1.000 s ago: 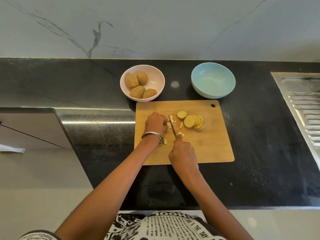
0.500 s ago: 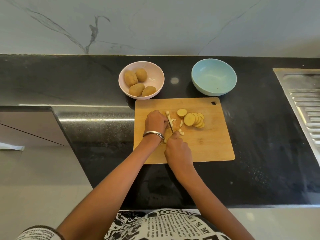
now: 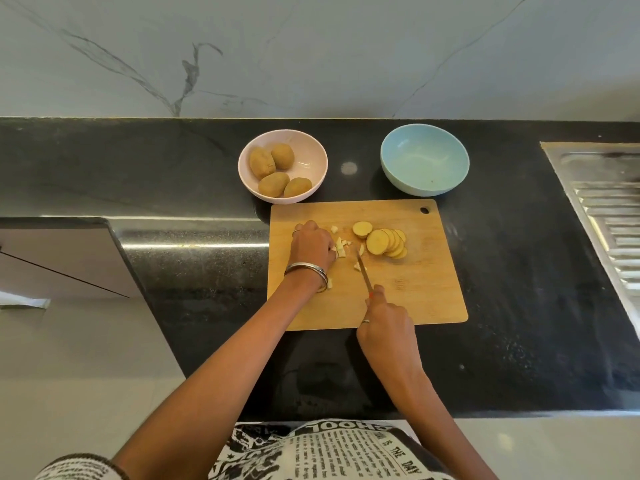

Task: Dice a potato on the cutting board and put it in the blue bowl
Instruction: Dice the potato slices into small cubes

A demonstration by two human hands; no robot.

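- Drawn back since half a second ago: right hand [image 3: 385,323] and knife [image 3: 363,270], now clear of the diced potato pieces [image 3: 341,247].
- Black granite counter [image 3: 519,271] under veined marble wall [image 3: 311,53]; steel drainboard [image 3: 609,209] at right.
- Blade lengthwise, tip pointing away toward wall; handle gripped.
- Left hand [image 3: 311,245] curled over dice on wooden cutting board [image 3: 415,296], potato slices [image 3: 384,242] beside.
- Blue bowl [image 3: 424,160] beyond board, beside pink bowl [image 3: 313,152] of whole potatoes [image 3: 273,171].

Beside the cutting board [image 3: 398,299], the left hand [image 3: 311,247] covers whatever potato it holds down (only pale dice [image 3: 341,247] peek out); the right hand [image 3: 386,323] hides the knife [image 3: 363,271] handle.
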